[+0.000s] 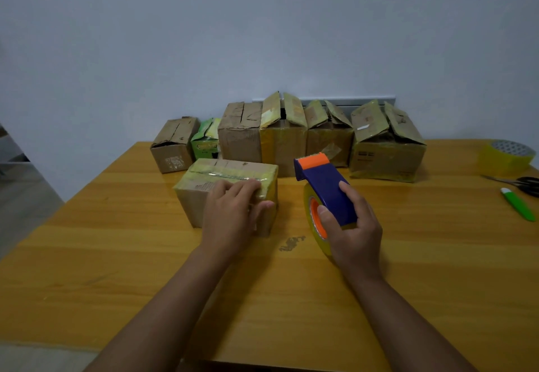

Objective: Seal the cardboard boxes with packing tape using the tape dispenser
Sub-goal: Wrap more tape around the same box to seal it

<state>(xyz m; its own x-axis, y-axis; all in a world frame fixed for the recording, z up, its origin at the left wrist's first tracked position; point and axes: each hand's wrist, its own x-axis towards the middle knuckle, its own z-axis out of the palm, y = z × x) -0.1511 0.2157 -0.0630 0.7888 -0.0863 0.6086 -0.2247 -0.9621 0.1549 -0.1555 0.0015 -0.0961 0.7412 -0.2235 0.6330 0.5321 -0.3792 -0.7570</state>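
A small cardboard box (204, 179) sits in the middle of the wooden table (116, 255), with a strip of yellowish tape running along its closed top. My left hand (233, 214) lies over the box's near right corner, fingers on the taped top and thumb on the side. To the right, my right hand (353, 225) grips a blue tape dispenser (323, 187) with an orange front and a yellow tape roll. The dispenser is apart from the box, its roll resting near the table surface.
A row of several cardboard boxes (285, 138) with raised flaps and a small green box (205, 141) stand along the far edge by the wall. A spare tape roll (504, 157), scissors (522, 183) and a green-handled cutter (519, 203) lie at the right. A scuff mark (291, 243) is between my hands.
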